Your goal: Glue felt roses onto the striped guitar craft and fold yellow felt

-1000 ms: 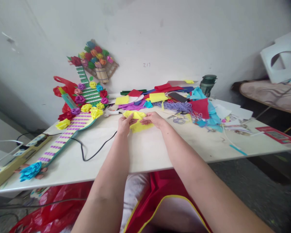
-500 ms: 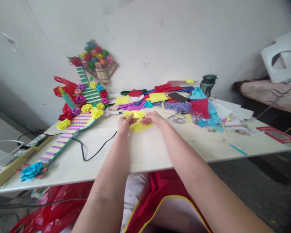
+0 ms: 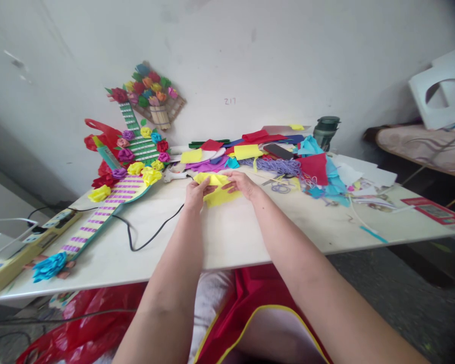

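My left hand [image 3: 197, 193] pinches the left side of a piece of yellow crepe paper [image 3: 214, 180], thumb on top. At the paper's right side, my right hand [image 3: 242, 184] has its thumb and fingertips closed on the edge. The held piece is raised a little above the table. Beneath it lies more yellow paper [image 3: 223, 198], flat on the tabletop; whether the two are joined I cannot tell. Just left of my hands rests a white glue gun [image 3: 175, 176] with a black cord.
Coloured paper sheets [image 3: 246, 151], purple yarn [image 3: 273, 166] and scissors [image 3: 268, 182] lie behind my hands. A paper-flower decoration [image 3: 114, 197] spans the left side, beside a power strip [image 3: 41, 242]. A dark green bottle [image 3: 325, 132] stands at the back right. Red cloth covers my lap.
My right hand has shifted slightly and its fingers have moved on the paper's edge. The yellow paper's upper edge has changed shape a little. My left hand stays nearly in place.
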{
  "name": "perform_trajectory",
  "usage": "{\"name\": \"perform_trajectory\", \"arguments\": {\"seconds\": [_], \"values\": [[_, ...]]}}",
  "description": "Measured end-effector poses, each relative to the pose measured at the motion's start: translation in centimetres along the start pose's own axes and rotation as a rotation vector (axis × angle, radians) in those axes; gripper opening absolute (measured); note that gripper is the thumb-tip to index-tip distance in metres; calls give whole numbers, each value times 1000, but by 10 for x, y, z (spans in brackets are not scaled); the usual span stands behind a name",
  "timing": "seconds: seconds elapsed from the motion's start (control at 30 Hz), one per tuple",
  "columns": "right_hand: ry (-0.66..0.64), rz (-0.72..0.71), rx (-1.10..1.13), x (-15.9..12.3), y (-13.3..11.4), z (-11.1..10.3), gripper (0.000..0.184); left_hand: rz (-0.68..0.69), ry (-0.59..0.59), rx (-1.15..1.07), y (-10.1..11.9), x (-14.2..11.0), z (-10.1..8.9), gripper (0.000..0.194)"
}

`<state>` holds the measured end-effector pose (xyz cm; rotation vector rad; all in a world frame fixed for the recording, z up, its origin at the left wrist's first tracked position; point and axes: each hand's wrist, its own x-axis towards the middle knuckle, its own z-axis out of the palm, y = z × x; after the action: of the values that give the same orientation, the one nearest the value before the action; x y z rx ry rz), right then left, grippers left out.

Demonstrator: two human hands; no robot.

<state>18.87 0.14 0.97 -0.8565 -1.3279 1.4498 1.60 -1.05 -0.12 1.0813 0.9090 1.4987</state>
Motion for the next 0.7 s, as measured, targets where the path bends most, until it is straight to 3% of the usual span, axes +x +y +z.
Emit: {"name": "perform_trajectory", "arguments": {"seconds": [0.37, 0.5, 0.7], "values": [[2, 5, -177, 0, 7, 12, 34, -32, -171, 117, -8, -1, 3, 37], [-8, 15, -260, 0, 6, 12, 33, -46, -111, 75, -7, -1, 3, 43], [-35, -41, -286, 1, 5, 9, 35, 40, -8, 154, -6, 1, 1, 42]]}}
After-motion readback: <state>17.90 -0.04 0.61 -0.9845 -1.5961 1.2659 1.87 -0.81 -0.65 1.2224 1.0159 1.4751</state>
